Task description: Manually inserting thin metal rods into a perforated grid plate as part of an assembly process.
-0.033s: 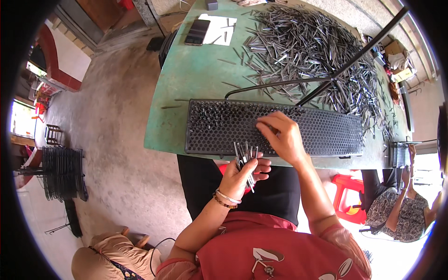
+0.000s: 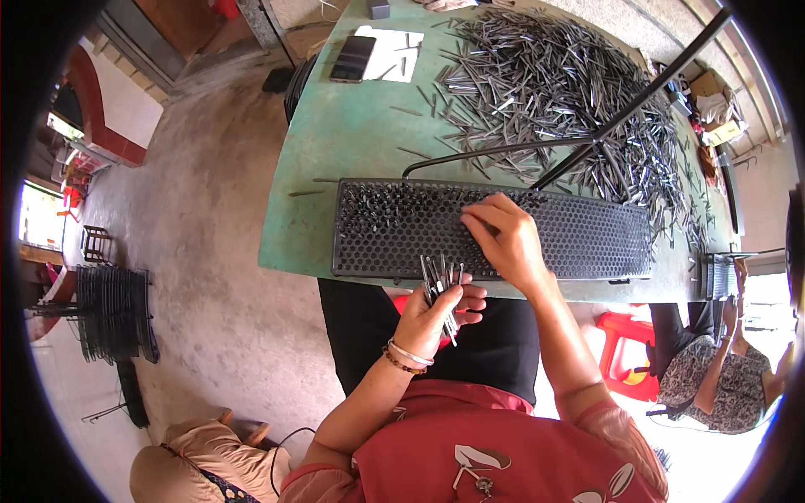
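My left hand is closed around a loose bunch of thin dark metal rods below the near edge of a black perforated panel. The rods fan out above and below the fingers. Over the middle of the panel, my right hand has its thumb and index finger pinched together. Whatever is between those fingertips is too small to make out. Many short dark pieces stand up in the holes at the panel's left part and along its far side.
A large heap of dark metal rods covers the far part of the green table. A bent black rod frame rises behind the panel. A phone lies beside white paper. Another person sits at the right.
My right hand has shifted very slightly over the panel. The left hand and its rods have not visibly moved.
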`<state>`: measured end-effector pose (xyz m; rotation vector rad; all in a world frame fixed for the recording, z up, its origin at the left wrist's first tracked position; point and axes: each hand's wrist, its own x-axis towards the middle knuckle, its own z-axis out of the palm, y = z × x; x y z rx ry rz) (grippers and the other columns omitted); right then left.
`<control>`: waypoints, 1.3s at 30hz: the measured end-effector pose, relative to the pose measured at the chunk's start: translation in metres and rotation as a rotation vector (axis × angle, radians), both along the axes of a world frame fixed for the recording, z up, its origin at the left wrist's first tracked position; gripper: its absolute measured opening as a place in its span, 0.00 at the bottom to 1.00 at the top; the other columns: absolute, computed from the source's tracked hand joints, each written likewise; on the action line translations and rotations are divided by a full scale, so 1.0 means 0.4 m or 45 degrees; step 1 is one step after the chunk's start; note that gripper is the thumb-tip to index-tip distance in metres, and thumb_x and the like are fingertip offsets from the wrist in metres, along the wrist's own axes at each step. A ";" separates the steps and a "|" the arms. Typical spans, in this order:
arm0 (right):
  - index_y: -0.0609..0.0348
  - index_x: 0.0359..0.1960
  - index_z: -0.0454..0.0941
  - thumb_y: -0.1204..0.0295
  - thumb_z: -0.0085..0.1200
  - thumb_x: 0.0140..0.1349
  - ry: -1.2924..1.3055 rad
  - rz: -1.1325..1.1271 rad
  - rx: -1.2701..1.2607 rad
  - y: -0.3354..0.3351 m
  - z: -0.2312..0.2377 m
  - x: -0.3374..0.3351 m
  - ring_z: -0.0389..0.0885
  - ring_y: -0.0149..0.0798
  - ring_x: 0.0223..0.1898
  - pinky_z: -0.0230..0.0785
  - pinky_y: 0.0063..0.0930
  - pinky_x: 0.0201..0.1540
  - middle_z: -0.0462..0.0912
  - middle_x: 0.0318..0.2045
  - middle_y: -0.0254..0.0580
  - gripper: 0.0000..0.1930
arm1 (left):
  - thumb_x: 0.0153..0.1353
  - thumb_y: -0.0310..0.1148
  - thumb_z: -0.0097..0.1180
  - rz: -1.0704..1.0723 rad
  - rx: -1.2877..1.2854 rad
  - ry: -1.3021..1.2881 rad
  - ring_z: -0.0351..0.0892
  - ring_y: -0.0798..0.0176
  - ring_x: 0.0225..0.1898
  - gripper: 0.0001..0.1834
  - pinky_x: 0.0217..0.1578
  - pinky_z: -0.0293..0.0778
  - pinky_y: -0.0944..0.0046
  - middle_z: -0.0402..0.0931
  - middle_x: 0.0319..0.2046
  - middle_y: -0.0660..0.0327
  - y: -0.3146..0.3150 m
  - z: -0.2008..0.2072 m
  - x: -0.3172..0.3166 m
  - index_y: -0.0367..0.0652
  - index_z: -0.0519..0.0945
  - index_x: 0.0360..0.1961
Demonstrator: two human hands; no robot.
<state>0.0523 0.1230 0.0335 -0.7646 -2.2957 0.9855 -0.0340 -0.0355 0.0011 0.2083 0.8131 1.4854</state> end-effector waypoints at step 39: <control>0.64 0.38 0.80 0.73 0.59 0.55 0.048 -0.187 0.250 0.006 0.009 -0.032 0.76 0.36 0.23 0.67 0.25 0.26 0.79 0.30 0.42 0.10 | 0.66 0.32 0.49 -0.053 -0.206 -0.215 0.81 0.58 0.40 0.12 0.39 0.81 0.56 0.78 0.39 0.53 -0.002 -0.030 -0.005 0.36 0.74 0.46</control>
